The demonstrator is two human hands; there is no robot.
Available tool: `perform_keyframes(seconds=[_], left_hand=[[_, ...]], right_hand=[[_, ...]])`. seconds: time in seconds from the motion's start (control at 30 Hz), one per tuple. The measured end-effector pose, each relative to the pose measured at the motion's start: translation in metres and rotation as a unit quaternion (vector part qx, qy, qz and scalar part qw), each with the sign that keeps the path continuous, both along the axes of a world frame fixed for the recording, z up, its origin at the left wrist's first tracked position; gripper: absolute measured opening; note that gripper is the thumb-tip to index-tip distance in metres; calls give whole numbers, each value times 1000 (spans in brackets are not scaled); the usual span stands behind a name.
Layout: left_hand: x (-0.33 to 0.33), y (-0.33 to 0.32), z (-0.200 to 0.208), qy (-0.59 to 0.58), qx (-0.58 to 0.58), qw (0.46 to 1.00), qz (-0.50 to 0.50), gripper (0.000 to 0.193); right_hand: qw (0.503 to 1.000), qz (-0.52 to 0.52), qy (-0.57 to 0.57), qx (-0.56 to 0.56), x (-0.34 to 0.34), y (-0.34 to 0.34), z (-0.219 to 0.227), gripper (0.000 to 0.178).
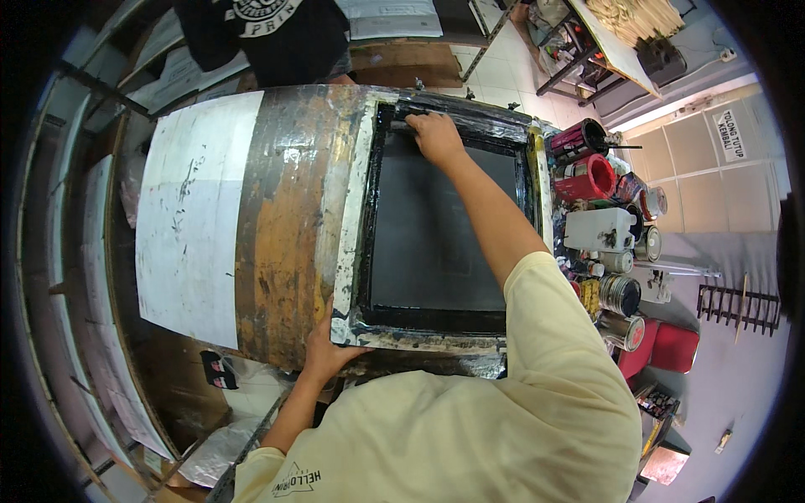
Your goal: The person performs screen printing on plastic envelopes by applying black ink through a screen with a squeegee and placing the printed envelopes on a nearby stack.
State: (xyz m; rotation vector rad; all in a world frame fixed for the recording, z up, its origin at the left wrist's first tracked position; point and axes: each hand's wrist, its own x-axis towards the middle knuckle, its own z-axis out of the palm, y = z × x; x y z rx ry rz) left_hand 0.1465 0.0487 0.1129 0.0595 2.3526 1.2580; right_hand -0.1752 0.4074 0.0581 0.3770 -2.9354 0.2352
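Note:
A screen-printing frame (347, 226) with a dark grey mesh (428, 226) lies on the worktable in front of me. Black ink or tape borders the mesh on all sides. My left hand (325, 350) grips the frame's near left corner, fingers along its left side and thumb at the near edge. Over the far end of the mesh, my right hand (436, 138) is closed with curled fingers, close to the dark far border. Whatever it holds there blends into the black and cannot be made out.
A stained brown board (281, 218) and a white sheet (197, 218) extend left of the frame. Paint cans, a red tub (587, 178) and a white jug (597, 230) crowd the right side. Beyond the table stands a person in black (277, 42). Shelving (101, 277) lines the left.

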Motion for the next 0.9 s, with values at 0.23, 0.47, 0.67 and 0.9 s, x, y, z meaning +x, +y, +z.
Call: perform_keyframes(seconds=[0.23, 0.47, 0.67, 0.9], left_hand=[[3, -3, -7, -4, 22, 1000, 12, 122], [0, 0, 0, -6, 25, 1000, 15, 122], [-1, 2, 6, 12, 10, 1000, 14, 122], [2, 0, 5, 27, 11, 1000, 9, 125]], right_hand=[[997, -43, -52, 47, -1, -15, 2, 35], [996, -67, -59, 27, -2, -12, 5, 39], [982, -53, -57, -173, -20, 35, 7, 49], [857, -71, -67, -506, 66, 58, 21, 46]])
